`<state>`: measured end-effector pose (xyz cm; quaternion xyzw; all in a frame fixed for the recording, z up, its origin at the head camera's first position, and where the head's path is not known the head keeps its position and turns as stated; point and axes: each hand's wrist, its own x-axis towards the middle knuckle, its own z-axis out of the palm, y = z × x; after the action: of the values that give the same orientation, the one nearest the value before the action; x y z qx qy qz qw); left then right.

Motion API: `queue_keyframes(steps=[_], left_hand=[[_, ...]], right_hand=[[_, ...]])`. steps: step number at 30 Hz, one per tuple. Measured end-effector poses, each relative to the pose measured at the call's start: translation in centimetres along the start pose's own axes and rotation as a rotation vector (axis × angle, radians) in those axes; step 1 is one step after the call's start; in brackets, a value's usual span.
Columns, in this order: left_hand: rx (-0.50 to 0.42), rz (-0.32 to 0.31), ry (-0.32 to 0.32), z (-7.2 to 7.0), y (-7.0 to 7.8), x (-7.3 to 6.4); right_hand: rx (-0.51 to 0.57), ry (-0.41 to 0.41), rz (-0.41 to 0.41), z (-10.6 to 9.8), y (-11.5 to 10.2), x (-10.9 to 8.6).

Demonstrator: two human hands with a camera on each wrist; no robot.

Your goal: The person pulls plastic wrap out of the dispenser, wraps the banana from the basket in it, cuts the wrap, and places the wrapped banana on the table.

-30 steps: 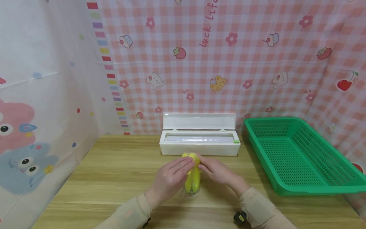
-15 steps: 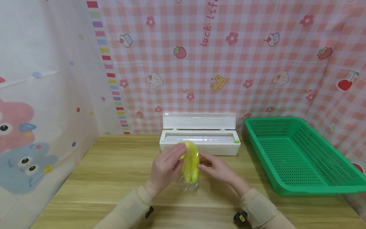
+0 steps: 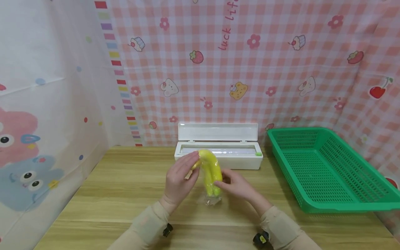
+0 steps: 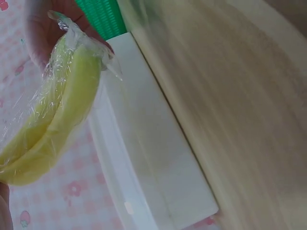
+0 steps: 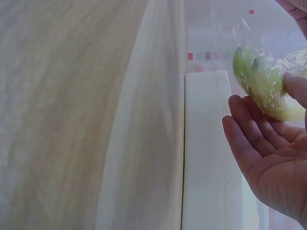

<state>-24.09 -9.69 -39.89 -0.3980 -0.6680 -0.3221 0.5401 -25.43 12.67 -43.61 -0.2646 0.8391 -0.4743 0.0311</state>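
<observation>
A pair of joined yellow bananas (image 3: 213,170), wrapped in clear cling film (image 3: 212,200), is held up over the middle of the table. My left hand (image 3: 178,178) grips the upper, stem end between thumb and fingers. On the other side, my right hand (image 3: 236,186) pinches the lower part, its thumb on the near face and its fingers behind. In the left wrist view the film bunches loosely round the greenish tips of the bananas (image 4: 72,96). The right wrist view shows the right hand (image 5: 276,160) with fingers under the fruit.
Behind the bananas stands a white cling film box (image 3: 218,163) with its lid raised and a roll inside. A green plastic basket (image 3: 318,205) is on the right of the wooden table (image 3: 125,194). A checked cloth (image 3: 275,69) hangs at the back.
The bananas have been lifted from near the tabletop toward the box and tilted. My left hand has moved up with the stem end. The right thumb has come onto the bananas' near face.
</observation>
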Motion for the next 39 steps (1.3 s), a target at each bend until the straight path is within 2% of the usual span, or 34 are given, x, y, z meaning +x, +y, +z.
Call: queue_keyframes(steps=[6,9,15,24,31,39], left_hand=[[-0.026,-0.101,0.037,0.1,-0.4,-0.8],[-0.033,-0.141,0.022,0.0,-0.7,-1.2],[-0.037,-0.222,-0.064,-0.1,-1.1,-2.2],[0.056,-0.295,-0.237,-0.5,-0.8,-3.2],[0.123,-0.306,-0.31,-0.4,-0.7,-3.3],[0.161,-0.307,-0.396,-0.1,-0.7,-2.4]], right_hand=[[-0.018,0.073,0.067,-0.3,-0.2,-0.1],[-0.055,0.107,0.079,-0.6,-0.2,0.0],[-0.177,0.158,0.091,-1.1,-0.2,0.2],[-0.333,0.208,0.027,-1.9,-0.4,0.1],[-0.434,0.25,-0.026,-2.5,-0.6,0.2],[-0.526,0.266,-0.036,-2.5,-1.1,0.4]])
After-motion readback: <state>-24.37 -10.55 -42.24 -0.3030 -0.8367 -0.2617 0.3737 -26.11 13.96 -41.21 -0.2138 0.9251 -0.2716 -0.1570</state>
